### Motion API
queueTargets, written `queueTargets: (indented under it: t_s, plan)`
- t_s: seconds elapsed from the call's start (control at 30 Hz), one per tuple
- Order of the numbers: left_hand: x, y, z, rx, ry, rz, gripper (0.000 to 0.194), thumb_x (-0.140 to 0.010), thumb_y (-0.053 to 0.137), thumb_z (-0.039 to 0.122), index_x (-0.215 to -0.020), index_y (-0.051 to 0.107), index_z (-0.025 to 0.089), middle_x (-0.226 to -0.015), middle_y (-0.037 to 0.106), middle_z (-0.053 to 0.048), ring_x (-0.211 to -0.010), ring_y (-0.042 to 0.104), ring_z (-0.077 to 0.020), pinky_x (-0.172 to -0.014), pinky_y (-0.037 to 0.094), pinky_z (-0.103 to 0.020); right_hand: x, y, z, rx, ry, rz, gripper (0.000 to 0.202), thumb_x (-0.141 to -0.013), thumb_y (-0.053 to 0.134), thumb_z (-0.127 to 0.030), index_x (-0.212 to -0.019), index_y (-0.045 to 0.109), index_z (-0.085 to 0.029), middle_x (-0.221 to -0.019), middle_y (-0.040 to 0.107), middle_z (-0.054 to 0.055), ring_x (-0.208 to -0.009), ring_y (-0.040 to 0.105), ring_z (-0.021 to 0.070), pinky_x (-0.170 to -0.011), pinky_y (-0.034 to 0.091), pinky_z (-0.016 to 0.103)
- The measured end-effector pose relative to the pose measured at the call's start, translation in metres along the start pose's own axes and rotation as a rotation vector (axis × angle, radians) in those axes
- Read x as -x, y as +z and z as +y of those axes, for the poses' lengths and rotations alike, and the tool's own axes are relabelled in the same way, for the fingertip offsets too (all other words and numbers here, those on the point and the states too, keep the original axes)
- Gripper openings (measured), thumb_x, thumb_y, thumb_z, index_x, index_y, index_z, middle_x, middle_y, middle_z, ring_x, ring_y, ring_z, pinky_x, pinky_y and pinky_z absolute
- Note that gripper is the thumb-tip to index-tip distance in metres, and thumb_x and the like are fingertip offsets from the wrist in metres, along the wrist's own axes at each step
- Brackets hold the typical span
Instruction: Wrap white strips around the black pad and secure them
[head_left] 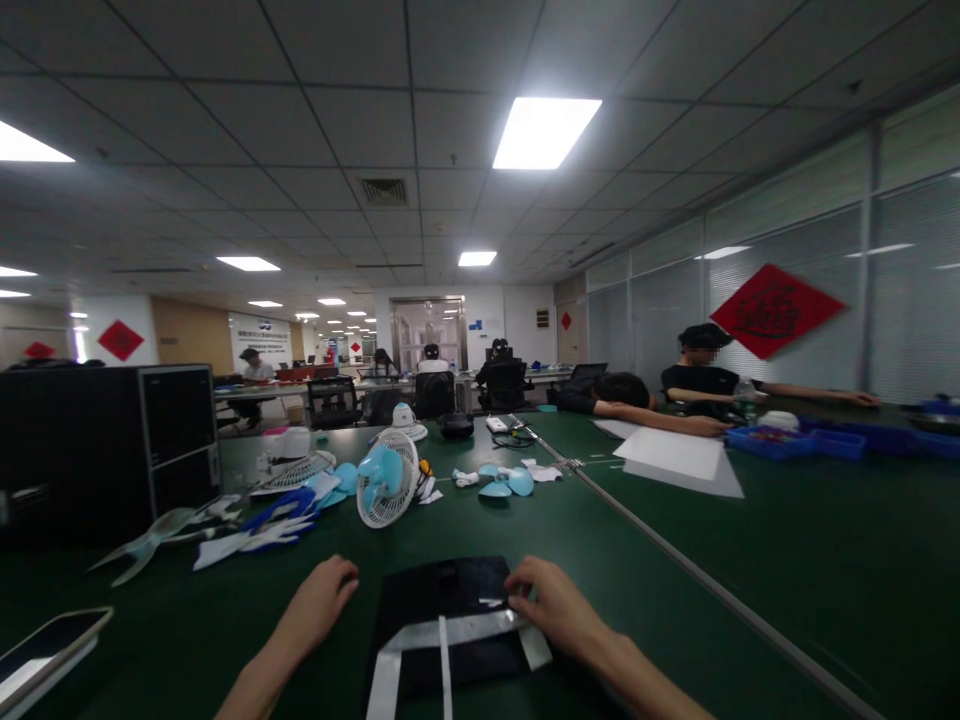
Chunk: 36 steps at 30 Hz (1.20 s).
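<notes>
A flat black panel (472,665) lies on the green table in front of me. Silvery-grey strips of tape (450,631) run along its left side and across it, with a narrow white strip (445,665) standing out over the middle. My right hand (553,602) is at the panel's right edge, thumb and fingers bent together on the end of the tape. My left hand (326,590) hovers at or rests on the table left of the panel, apart from it. Its fingers are loosely curled, and I see nothing in them.
A phone (52,645) lies at the lower left, near a black computer case (112,450). Ahead are a fan head (388,478), blue fan blades (504,480) and gloves (262,530). Right are paper (679,460), blue trays (772,443) and two people at the table.
</notes>
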<state>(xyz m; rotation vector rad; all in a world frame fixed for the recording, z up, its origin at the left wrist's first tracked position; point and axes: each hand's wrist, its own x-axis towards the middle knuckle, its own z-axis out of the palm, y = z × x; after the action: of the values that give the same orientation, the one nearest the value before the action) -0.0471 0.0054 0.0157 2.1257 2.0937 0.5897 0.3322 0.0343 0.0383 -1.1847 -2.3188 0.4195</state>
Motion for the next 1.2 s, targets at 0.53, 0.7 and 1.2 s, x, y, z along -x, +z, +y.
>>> queueTargets:
  t_s: [0.53,0.7,1.2]
  plan:
    - [-0.005,0.014,-0.031,-0.224,-0.208,-0.074,0.056,-0.087,0.041,0.045,-0.132,0.053,0.014,-0.139,0.051,-0.015,-0.126,0.049,-0.0297,-0.098,0.045,-0.042,-0.074,0.029,-0.044,0.094,-0.25,-0.149,0.032,-0.094,0.057,-0.037,-0.119,0.059,-0.017,-0.121,0.059,0.007,-0.102,0.06,0.0239,-0.086,0.053,0.043]
    - [-0.005,0.012,-0.031,-0.203,-0.216,-0.099,0.057,-0.086,0.041,0.047,-0.133,0.052,0.015,-0.141,0.05,-0.014,-0.127,0.048,-0.0292,-0.098,0.045,-0.041,-0.072,0.022,-0.04,0.127,-0.179,-0.104,0.032,-0.094,0.057,-0.036,-0.119,0.059,-0.017,-0.121,0.059,0.007,-0.102,0.06,0.0239,-0.086,0.053,0.042]
    - [-0.008,0.014,-0.034,-0.173,-0.209,-0.096,0.056,-0.087,0.044,0.045,-0.133,0.052,0.013,-0.139,0.051,-0.015,-0.125,0.05,-0.0287,-0.099,0.045,-0.042,0.017,-0.093,0.105,0.326,0.42,0.233,0.032,-0.088,0.051,-0.04,-0.097,0.073,-0.018,-0.101,0.071,0.01,-0.096,0.064,0.0252,-0.076,0.046,0.031]
